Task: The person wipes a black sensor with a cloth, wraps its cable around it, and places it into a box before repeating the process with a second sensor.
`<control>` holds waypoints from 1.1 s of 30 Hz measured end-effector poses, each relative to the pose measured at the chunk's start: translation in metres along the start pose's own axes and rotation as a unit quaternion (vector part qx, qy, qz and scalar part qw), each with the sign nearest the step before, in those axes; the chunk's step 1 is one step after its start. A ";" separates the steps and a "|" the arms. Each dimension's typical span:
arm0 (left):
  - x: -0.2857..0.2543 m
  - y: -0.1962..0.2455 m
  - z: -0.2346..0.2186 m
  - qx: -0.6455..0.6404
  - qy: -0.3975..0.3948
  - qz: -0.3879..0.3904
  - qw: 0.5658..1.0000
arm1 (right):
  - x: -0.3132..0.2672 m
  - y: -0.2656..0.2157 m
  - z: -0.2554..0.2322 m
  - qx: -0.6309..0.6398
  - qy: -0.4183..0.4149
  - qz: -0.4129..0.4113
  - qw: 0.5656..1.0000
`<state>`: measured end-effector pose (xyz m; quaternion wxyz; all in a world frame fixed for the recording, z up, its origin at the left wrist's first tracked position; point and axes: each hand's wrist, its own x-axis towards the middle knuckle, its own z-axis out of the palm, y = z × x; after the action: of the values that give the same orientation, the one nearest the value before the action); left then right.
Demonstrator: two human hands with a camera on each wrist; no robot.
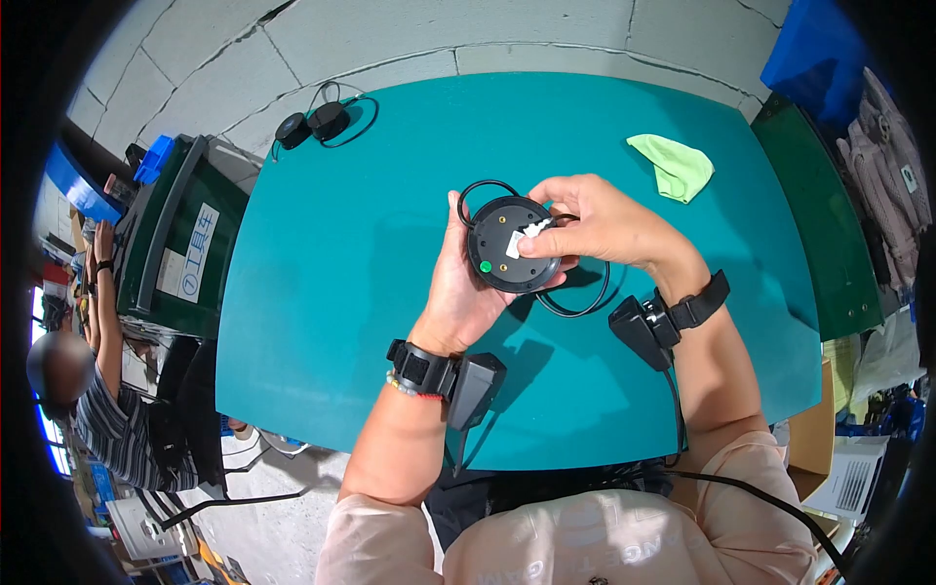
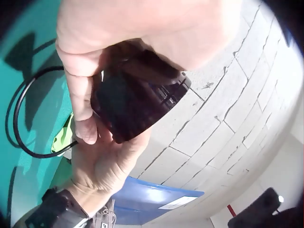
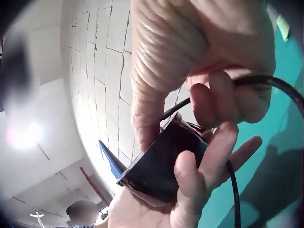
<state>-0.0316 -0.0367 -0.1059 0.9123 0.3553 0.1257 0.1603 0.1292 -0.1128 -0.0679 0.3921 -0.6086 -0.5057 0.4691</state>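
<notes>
A round black device (image 1: 498, 258) with a cable, small screw holes and a green dot is held up over the table, its flat face toward the head camera. My left hand (image 1: 453, 297) grips it around the lower left side, fingers behind it. My right hand (image 1: 609, 224) has its thumb on the flat face, against a crumpled white piece (image 1: 536, 228); its other fingers curl behind the rim. The black cable (image 3: 259, 80) passes by those curled fingers in the right wrist view. In the left wrist view, the device's dark side wall (image 2: 133, 104) shows between both hands.
The green table (image 1: 341, 370) carries two black round devices (image 1: 329, 120) with cables at the far left and a light green cloth (image 1: 678, 171) at the right. A block wall (image 1: 409, 34) stands behind. Another person (image 1: 127, 419) is at far left, beside a dark green bin (image 1: 195, 234).
</notes>
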 end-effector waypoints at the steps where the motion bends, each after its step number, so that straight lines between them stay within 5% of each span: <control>1: 0.000 -0.001 0.001 -0.004 0.006 0.002 1.000 | 0.001 0.003 -0.001 0.026 0.003 -0.011 1.000; 5: 0.002 -0.001 0.001 0.017 0.076 0.034 0.996 | 0.006 0.011 -0.003 0.057 0.015 -0.046 0.997; 8: 0.001 0.003 -0.003 0.037 0.041 0.007 0.998 | 0.009 0.020 0.003 0.012 0.035 -0.115 0.993; 12: 0.001 0.000 -0.010 0.064 0.031 -0.006 0.997 | 0.003 0.005 0.010 0.064 -0.003 -0.040 0.997; 14: 0.001 0.000 -0.010 0.047 0.039 0.001 0.998 | 0.004 0.007 0.010 0.050 0.011 -0.068 0.996; 16: 0.002 0.001 -0.004 0.032 0.062 0.044 0.997 | 0.003 0.002 0.008 0.038 0.080 -0.044 0.995; 20: 0.001 -0.005 0.008 0.103 0.091 0.101 0.985 | 0.000 -0.006 0.006 0.070 0.084 -0.016 0.994; 30: -0.001 0.002 -0.002 0.160 0.092 0.069 0.980 | 0.004 0.001 0.006 0.093 0.056 -0.008 0.994; 33: 0.001 0.002 0.000 0.112 0.032 0.083 0.990 | 0.003 0.006 0.000 0.108 0.063 -0.019 0.992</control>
<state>-0.0313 -0.0354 -0.1044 0.8458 0.4592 0.1419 0.2318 0.1309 -0.1107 -0.0743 0.4957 -0.5812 -0.4379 0.4741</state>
